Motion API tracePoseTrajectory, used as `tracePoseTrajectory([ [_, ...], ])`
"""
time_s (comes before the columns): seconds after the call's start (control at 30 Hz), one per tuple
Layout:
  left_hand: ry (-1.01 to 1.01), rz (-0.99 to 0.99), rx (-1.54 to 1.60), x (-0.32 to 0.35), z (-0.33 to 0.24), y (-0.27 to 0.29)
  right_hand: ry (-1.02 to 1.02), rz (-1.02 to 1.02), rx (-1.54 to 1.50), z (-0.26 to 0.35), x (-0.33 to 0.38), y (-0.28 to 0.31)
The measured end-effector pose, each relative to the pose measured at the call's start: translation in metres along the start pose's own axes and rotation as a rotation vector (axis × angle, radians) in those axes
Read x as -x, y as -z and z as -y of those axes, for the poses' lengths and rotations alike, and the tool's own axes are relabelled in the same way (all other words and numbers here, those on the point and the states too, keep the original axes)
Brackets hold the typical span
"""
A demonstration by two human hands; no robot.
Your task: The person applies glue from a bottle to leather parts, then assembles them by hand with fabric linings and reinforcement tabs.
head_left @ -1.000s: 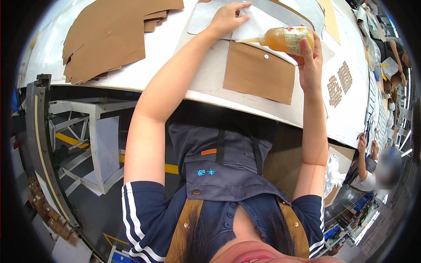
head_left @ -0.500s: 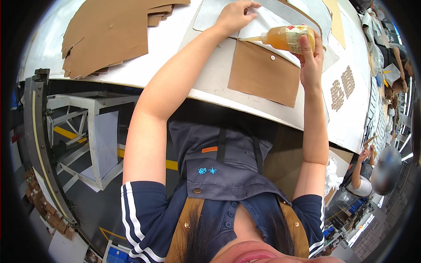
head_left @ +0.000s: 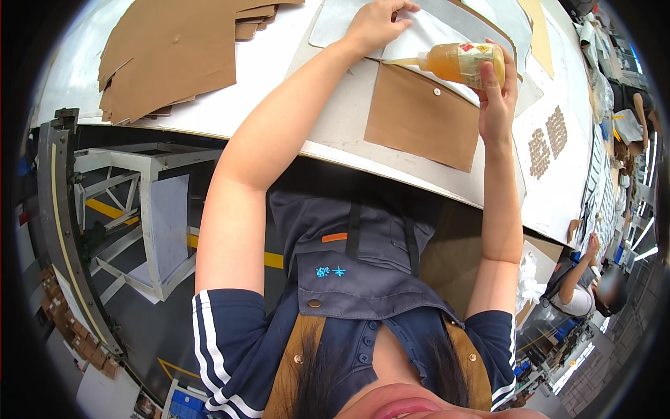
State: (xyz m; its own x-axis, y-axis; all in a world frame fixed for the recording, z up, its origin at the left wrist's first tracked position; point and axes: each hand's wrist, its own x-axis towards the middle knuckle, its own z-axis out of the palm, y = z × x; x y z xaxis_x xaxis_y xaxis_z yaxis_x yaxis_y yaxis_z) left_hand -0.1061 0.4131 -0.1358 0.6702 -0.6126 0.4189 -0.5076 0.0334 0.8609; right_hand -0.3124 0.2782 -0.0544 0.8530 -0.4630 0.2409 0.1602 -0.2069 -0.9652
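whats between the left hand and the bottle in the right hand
In the head view, the bottle's thin nozzle spans the gap over a white sheet, its tip close beside the left hand; the right hand grips the bottle.

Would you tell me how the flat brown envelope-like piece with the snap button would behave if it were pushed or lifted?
The flat brown snap-button piece looks thin, so it would probably slide easily across the smooth white table. Lifted by one edge it would likely bend somewhat. It seems light.

Right hand point(head_left: 497, 105) gripping amber glue bottle point(head_left: 457, 63), left hand point(head_left: 373, 24) pressing white sheet point(head_left: 419, 38)
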Motion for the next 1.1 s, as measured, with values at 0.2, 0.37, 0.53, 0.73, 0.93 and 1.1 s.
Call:
tracePoseTrajectory([
  [0.2, 0.018, -0.001, 0.015, 0.001, 0.0, 0.001, 0.054, -0.001, 0.053, -0.002, 0.002, -0.002],
  [0.37, 0.039, 0.005, 0.014, 0.002, -0.009, 0.002, 0.035, 0.01, 0.063, -0.001, 0.0, 0.002],
  [0.53, 0.082, 0.018, 0.011, 0.001, -0.008, 0.003, 0.021, 0.034, 0.073, 0.003, 0.002, 0.001],
  [0.73, 0.079, 0.007, -0.005, 0.001, -0.01, 0.001, -0.018, 0.098, 0.07, 0.012, 0.013, 0.001],
  [0.93, 0.034, -0.004, -0.01, 0.002, -0.006, 0.002, -0.022, 0.139, 0.072, 0.018, 0.035, -0.001],
  [1.1, -0.004, 0.0, 0.032, 0.0, -0.002, -0.001, -0.092, 0.177, 0.044, 0.024, 0.057, 0.001],
])
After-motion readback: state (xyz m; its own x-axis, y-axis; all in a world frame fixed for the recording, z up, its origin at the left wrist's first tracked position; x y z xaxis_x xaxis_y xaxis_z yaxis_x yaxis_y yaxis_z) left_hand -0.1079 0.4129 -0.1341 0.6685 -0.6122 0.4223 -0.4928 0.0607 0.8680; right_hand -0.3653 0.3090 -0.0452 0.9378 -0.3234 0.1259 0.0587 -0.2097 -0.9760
